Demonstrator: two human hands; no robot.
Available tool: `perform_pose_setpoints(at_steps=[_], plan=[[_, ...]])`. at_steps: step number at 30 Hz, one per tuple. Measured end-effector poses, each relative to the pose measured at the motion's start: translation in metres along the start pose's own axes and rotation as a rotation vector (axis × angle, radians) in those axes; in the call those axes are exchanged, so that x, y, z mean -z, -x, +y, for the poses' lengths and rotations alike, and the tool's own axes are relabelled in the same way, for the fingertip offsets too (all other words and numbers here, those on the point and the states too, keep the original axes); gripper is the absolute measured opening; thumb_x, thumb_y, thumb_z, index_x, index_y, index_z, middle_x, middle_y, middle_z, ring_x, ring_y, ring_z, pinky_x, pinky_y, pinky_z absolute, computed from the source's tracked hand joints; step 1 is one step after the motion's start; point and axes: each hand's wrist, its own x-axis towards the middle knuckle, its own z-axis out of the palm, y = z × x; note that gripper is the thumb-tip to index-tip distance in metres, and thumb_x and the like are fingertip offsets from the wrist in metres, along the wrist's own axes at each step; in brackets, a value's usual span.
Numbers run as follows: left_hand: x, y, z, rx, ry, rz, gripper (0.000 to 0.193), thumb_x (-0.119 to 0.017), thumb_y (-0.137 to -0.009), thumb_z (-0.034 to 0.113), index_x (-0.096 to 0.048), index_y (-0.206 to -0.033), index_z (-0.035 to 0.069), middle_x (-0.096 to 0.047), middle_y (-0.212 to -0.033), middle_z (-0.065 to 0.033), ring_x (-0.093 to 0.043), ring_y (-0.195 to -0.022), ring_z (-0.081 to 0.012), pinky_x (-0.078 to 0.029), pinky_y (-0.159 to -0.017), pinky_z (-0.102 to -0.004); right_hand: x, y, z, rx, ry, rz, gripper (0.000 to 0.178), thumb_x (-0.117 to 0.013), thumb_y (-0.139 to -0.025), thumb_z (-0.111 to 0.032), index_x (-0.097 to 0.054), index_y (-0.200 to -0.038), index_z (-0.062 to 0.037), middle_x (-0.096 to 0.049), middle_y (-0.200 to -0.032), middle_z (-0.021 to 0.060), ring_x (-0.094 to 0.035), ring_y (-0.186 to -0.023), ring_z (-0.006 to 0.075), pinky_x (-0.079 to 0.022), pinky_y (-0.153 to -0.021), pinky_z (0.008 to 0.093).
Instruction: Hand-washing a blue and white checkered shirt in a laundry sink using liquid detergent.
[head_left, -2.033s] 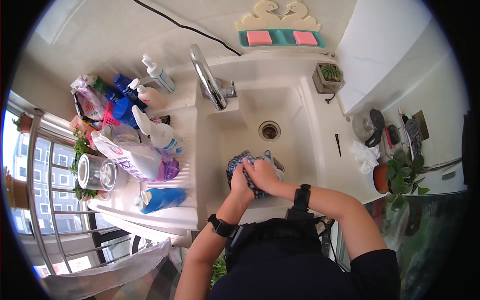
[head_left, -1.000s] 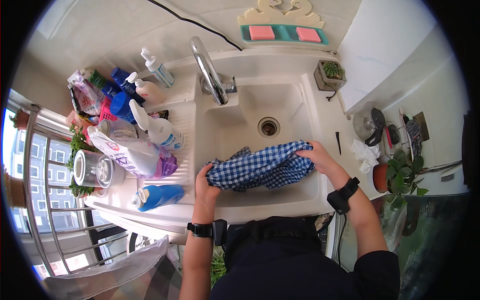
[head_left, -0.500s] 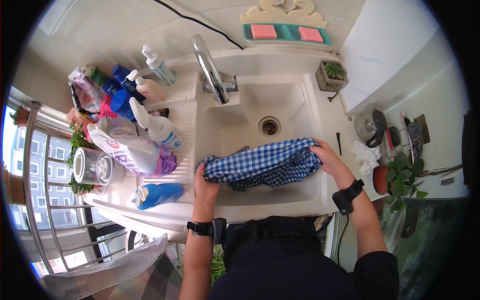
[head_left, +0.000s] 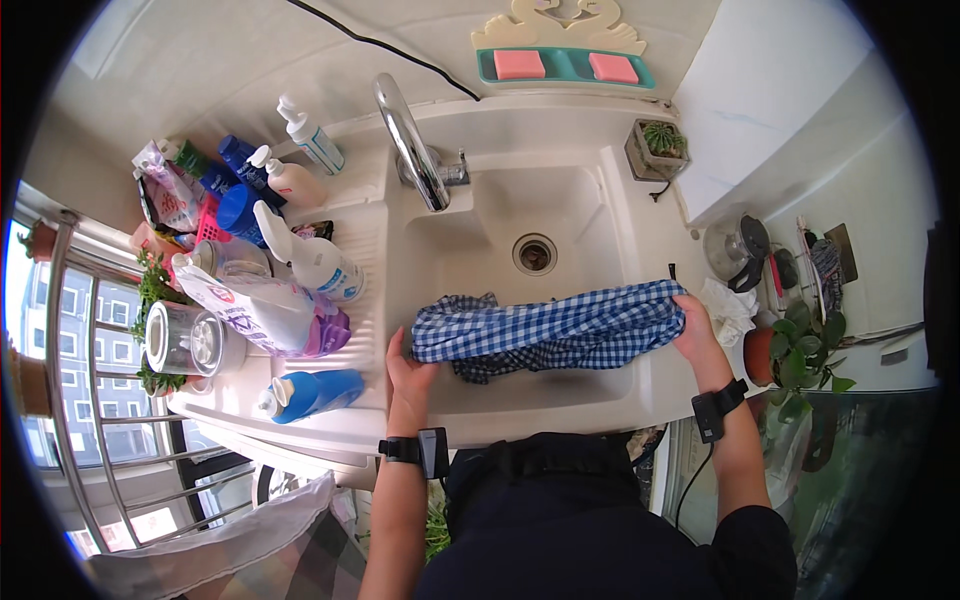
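A blue-and-white checked cloth point(head_left: 560, 328) stretches sideways over the front part of the sink point(head_left: 590, 395), loosely folded, its lower folds hanging toward the basin. At its right end my right hand point(head_left: 697, 330) is closed on the fabric, above the sink's right rim. My left hand point(head_left: 408, 370) is at the left end, thumb up along the edge and fingers partly hidden under the fabric, holding it. Whether the cloth is a garment or a plain piece, I cannot tell. Behind it the drain point(head_left: 534, 254) is visible.
A chrome faucet point(head_left: 412, 140) arches over the sink's back left. Crowding the left ledge are a blue bottle point(head_left: 315, 394), a white spray bottle point(head_left: 318, 262) and a detergent bag point(head_left: 270, 310). A cactus pot point(head_left: 657, 150) and a leafy plant point(head_left: 805, 350) stand right.
My right hand has moved right, drawing the cloth out longer and over the sink's right rim. My left hand stays near the left end, its thumb now a little off the fabric.
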Motion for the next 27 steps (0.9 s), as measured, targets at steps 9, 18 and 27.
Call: perform_pose_setpoints(at_steps=[9,18,27], plan=[[-0.023,0.038,0.001,0.132,-0.23,-0.353,0.046,-0.055,-0.075,0.031,-0.048,-0.113,0.005,-0.05,-0.117,-0.0102,-0.042,-0.113,-0.0269,-0.031,-0.094,-0.0417,0.015,-0.015,0.001,-0.056,-0.117,0.102,0.025,-0.043,-0.082,-0.018,-0.057,-0.094,-0.0011,-0.062,-0.094,0.01,-0.059,-0.087,0.0207,-0.046,-0.078,0.0339],[-0.046,0.065,-0.013,-0.056,-0.424,-0.424,0.036,-0.052,-0.077,0.014,-0.048,-0.111,0.002,-0.054,-0.108,-0.0124,-0.054,-0.096,-0.0251,-0.04,-0.088,-0.0363,-0.073,-0.011,0.021,-0.205,0.232,-0.122,0.03,-0.048,-0.076,-0.016,-0.053,-0.102,-0.0014,-0.058,-0.098,0.0091,-0.057,-0.087,0.0168,-0.045,-0.078,0.0284],[-0.063,0.091,-0.074,-0.231,-1.976,-1.202,0.042,-0.068,-0.068,0.032,-0.059,-0.095,0.001,-0.057,-0.097,-0.0138,-0.047,-0.101,-0.0212,-0.038,-0.083,-0.0279,-0.14,-0.019,0.095,-0.54,0.567,-0.399,0.043,-0.06,-0.079,-0.028,-0.052,-0.111,-0.0017,-0.059,-0.101,0.0058,-0.056,-0.089,0.0123,-0.044,-0.079,0.0263]])
